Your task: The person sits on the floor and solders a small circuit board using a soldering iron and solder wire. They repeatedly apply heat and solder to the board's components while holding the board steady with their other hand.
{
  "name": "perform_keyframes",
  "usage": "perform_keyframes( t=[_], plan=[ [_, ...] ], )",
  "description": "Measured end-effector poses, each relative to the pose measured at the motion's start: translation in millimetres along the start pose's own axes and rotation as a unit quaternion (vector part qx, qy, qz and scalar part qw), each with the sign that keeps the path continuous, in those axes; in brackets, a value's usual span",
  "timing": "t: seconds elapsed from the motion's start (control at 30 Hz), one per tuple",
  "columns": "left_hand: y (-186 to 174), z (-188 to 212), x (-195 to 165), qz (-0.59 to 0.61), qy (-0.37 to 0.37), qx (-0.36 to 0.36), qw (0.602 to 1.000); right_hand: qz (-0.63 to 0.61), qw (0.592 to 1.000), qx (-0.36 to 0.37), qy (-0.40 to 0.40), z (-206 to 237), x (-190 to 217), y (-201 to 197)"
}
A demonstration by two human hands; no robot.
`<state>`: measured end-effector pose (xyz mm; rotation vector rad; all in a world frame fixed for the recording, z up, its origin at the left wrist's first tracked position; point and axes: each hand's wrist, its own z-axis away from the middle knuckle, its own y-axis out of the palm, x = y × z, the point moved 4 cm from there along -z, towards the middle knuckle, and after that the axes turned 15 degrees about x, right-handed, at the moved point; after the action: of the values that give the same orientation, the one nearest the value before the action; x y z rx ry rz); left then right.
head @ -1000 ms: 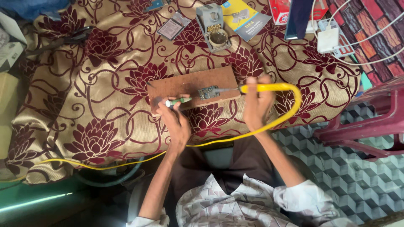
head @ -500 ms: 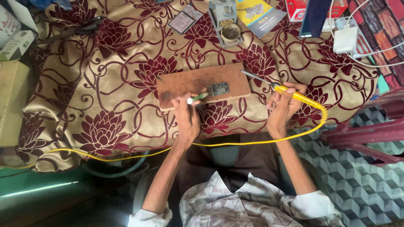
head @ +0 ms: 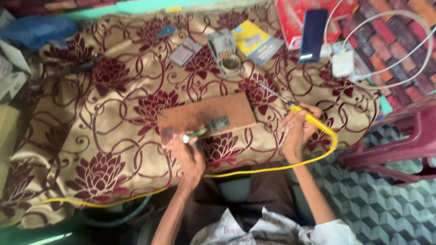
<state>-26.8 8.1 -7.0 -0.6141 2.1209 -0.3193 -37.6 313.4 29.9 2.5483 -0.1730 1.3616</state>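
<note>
Up-left points the yellow soldering iron (head: 303, 113), gripped by the right hand (head: 297, 131); left hand (head: 188, 156) pinches a green tool (head: 194, 134).

Motion blur softens the whole view. The small component (head: 217, 123) on the brown board (head: 204, 115) is too blurred to identify. The yellow cable (head: 254, 170) passes behind the forearms. The red box (head: 290, 20) is cropped at the far edge.
</note>
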Motion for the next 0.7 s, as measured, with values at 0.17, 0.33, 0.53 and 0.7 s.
perform_keyframes(
  t=[0.17, 0.33, 0.53, 0.7],
  plan=[
    [-1, -4, 0, -0.001, 0.009, -0.011, 1.0, 0.009, 0.999, 0.039, 0.009, -44, -6, 22],
    [-4, -4, -1, -0.009, 0.007, -0.008, 1.0, -0.007, 0.997, 0.071, 0.043, -86, -16, 52],
    [-1, -3, -3, 0.008, -0.014, -0.023, 1.0, 0.03, 0.99, 0.121, 0.071, -101, -20, 71],
    [-4, 0, 1, -0.001, -0.013, -0.028, 1.0, 0.036, 0.977, 0.173, 0.118, -99, -23, 76]
  ],
)
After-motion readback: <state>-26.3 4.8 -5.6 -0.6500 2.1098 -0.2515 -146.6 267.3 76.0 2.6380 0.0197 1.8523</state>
